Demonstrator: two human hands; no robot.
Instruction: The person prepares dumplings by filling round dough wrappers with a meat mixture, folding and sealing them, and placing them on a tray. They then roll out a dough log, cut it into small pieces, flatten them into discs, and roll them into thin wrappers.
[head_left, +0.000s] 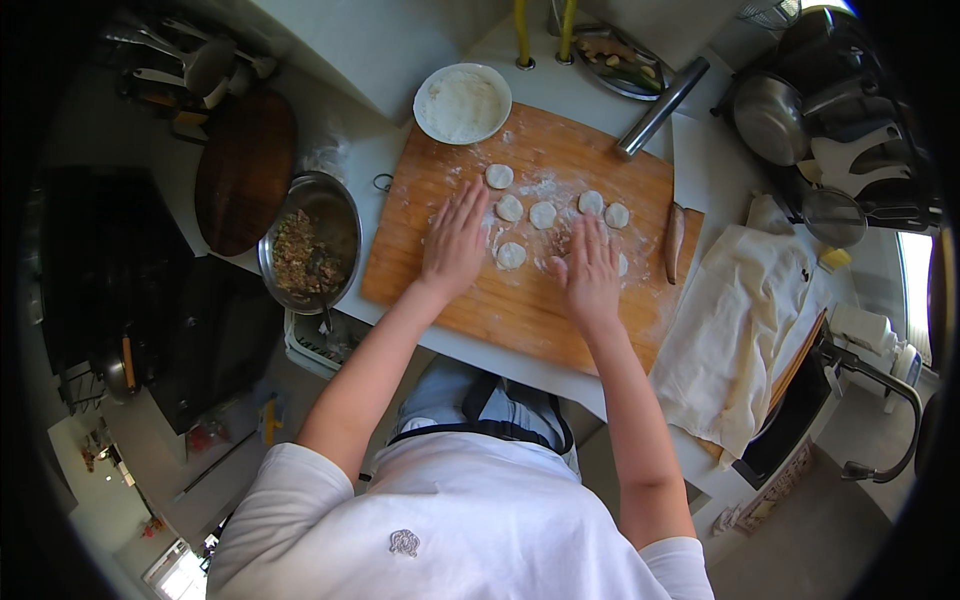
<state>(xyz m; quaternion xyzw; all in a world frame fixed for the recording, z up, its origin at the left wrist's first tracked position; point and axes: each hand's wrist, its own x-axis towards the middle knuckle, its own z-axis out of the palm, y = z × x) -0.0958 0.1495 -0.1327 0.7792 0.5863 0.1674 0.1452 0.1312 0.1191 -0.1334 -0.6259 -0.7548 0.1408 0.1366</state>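
Several small flattened dough rounds (511, 256) lie on a floured wooden board (480, 307). My left hand (456, 244) is palm down over the board's left part, fingers extended, beside the rounds. My right hand (590, 270) is palm down further right, its fingertips at the lower edge of one dough round (590, 202). Another round (622, 264) is partly hidden by its fingers. Whether anything lies under either palm cannot be seen. A white bowl of flour (462, 103) stands at the board's upper left corner. A wooden rolling pin (675, 244) lies near the right edge.
Left of the board, a steel bowl (358, 240) holds minced filling. A metal cylinder (664, 107) lies across the board's upper right edge, near a plate with ginger (652, 91). A cream cloth (727, 330) lies at right, beside the sink (787, 442).
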